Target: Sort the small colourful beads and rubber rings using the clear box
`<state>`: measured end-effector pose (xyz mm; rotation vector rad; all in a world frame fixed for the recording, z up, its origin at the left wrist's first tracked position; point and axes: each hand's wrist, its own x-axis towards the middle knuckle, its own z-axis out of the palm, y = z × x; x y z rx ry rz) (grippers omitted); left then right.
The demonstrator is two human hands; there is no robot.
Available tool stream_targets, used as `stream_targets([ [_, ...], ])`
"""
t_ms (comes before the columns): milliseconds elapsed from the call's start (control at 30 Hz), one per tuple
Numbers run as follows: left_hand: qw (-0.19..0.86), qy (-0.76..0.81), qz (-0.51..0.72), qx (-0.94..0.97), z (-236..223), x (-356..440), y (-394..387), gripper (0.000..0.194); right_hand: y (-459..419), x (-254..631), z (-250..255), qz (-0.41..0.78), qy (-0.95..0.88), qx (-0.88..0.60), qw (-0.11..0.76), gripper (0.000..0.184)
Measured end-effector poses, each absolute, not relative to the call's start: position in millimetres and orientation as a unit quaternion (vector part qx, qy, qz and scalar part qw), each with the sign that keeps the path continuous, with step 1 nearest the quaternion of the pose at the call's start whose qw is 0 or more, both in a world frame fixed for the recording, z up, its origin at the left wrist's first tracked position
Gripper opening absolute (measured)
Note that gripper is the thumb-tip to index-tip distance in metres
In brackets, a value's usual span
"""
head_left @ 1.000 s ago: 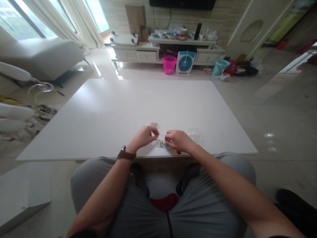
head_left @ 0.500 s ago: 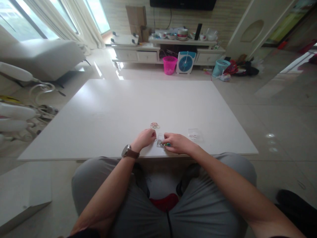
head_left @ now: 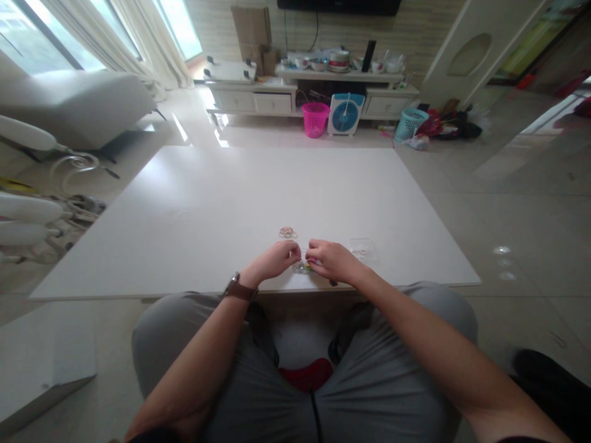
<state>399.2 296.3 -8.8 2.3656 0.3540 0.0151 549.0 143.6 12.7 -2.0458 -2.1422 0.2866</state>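
Note:
My left hand [head_left: 279,257], with a brown-strapped watch [head_left: 234,284] on its wrist, is closed in a pinch over a small clear case [head_left: 300,271]. What its fingertips hold is too small to name. Shiny small bits lie in the case. Close by on the right, my right hand [head_left: 333,259] is closed around a slim multicoloured object [head_left: 309,266]. Yellow-green and pink show at the fingers, and a dark end [head_left: 333,283] sticks out below the palm. Beyond my left hand lies a little pile of thin reddish rings [head_left: 288,232].
A clear flat lid or case [head_left: 367,246] with a small pale item lies to the right on the white table [head_left: 221,203]. The table's front edge runs just above my knees. A pink basket [head_left: 316,120] and a blue fan [head_left: 346,115] stand beyond the table.
My left hand has moved right, over the clear case. My right hand has turned slightly, and the coloured object now shows differently, with a dark end below the palm.

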Motion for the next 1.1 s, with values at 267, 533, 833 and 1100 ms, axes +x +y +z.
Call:
stream_targets([
  [267,0.348,0.143,0.015,0.926,-12,403,295,0.018,144,549,10,0.099,-0.719,-0.683,0.083,0.017],
  [533,0.326,0.162,0.023,0.931,-6,399,299,0.020,143,548,3,0.131,-0.758,-0.633,0.089,0.017],
  [833,0.321,0.171,0.022,0.931,-5,398,301,0.021,143,546,5,0.122,-0.754,-0.640,0.084,0.016],
  [1100,0.285,0.214,0.053,0.933,-7,394,308,0.017,142,546,8,0.120,-0.742,-0.655,0.083,0.016],
])
